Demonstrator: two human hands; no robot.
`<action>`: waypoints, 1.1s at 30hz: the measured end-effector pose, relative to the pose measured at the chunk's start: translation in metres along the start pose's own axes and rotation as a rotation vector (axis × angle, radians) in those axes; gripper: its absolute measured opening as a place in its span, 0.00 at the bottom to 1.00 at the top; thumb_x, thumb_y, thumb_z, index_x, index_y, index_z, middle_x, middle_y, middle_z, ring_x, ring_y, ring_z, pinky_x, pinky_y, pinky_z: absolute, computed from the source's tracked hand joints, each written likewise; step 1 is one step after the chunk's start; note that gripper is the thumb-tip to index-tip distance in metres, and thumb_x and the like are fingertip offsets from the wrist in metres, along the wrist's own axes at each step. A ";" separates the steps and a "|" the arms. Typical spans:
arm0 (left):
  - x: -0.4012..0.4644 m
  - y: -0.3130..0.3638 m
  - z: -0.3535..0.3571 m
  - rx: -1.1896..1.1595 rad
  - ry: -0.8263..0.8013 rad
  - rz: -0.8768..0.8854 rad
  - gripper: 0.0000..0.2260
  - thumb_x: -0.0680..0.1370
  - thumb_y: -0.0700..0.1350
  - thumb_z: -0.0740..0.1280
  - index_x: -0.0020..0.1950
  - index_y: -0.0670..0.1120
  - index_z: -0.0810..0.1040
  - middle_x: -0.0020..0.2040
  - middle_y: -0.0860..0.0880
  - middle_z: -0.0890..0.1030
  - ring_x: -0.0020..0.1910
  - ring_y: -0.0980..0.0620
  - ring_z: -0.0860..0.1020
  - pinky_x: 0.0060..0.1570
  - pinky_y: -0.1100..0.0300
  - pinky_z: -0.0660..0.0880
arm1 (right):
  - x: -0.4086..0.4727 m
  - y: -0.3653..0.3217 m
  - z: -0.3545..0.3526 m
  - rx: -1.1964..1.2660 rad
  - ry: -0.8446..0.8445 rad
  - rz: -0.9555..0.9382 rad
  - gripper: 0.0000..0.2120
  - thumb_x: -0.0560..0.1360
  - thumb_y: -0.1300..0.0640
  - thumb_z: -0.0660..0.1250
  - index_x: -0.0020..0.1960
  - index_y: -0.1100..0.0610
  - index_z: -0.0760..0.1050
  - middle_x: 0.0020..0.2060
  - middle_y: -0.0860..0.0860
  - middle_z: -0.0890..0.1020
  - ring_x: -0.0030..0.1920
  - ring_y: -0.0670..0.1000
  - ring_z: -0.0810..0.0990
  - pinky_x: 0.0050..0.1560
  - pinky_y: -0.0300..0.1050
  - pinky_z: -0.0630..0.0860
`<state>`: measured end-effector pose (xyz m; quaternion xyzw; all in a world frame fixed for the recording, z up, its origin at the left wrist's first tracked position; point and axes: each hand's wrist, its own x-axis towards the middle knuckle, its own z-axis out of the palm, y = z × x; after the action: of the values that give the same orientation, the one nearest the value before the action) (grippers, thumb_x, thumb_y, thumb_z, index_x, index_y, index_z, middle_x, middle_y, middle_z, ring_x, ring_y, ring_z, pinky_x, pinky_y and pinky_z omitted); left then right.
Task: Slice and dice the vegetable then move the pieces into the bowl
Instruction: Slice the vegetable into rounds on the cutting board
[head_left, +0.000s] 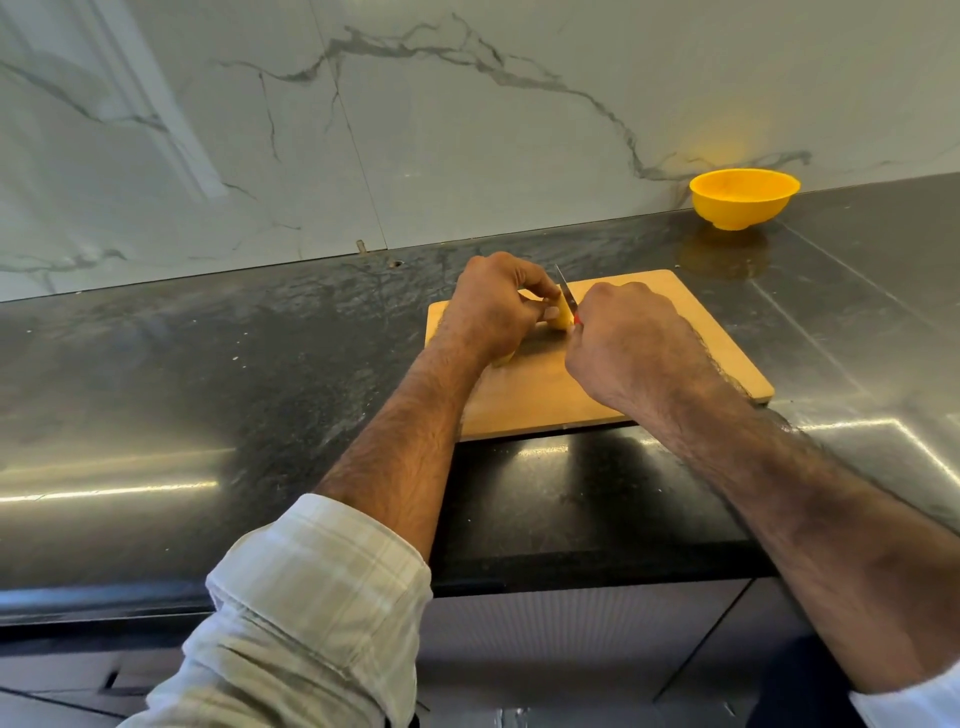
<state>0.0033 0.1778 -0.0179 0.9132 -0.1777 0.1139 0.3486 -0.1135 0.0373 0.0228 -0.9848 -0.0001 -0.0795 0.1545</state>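
Vegetable is pinched by left hand, knife clenched in right hand; slicing underway, bowl unfilled.

No readable text, label or number appears anywhere.

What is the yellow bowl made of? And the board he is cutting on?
The yellow bowl looks like plastic: one even bright colour, smooth, slightly shiny. The board looks like wood: pale tan, matt, flat, though no grain shows clearly, so bamboo is possible too.
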 end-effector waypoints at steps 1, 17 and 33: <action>0.000 0.000 0.000 0.000 -0.002 -0.002 0.07 0.76 0.43 0.79 0.51 0.54 0.90 0.48 0.59 0.87 0.53 0.56 0.82 0.58 0.48 0.83 | 0.001 0.000 0.000 -0.001 -0.006 0.004 0.15 0.83 0.50 0.67 0.66 0.57 0.76 0.39 0.49 0.71 0.45 0.51 0.76 0.44 0.45 0.76; -0.003 0.004 -0.001 0.054 0.014 0.060 0.05 0.76 0.41 0.79 0.49 0.51 0.90 0.39 0.63 0.83 0.46 0.59 0.83 0.53 0.54 0.84 | 0.027 0.011 0.008 0.042 -0.016 -0.005 0.04 0.80 0.54 0.70 0.51 0.54 0.79 0.37 0.49 0.78 0.38 0.50 0.78 0.36 0.43 0.75; 0.000 -0.003 -0.003 0.072 0.010 0.069 0.04 0.75 0.42 0.80 0.46 0.51 0.90 0.42 0.59 0.87 0.46 0.62 0.82 0.54 0.57 0.83 | 0.008 -0.009 0.001 -0.090 -0.200 0.013 0.19 0.81 0.54 0.69 0.71 0.55 0.73 0.56 0.55 0.78 0.56 0.56 0.79 0.58 0.52 0.81</action>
<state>0.0043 0.1818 -0.0172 0.9179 -0.2032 0.1370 0.3123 -0.1055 0.0462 0.0259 -0.9937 -0.0053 0.0200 0.1100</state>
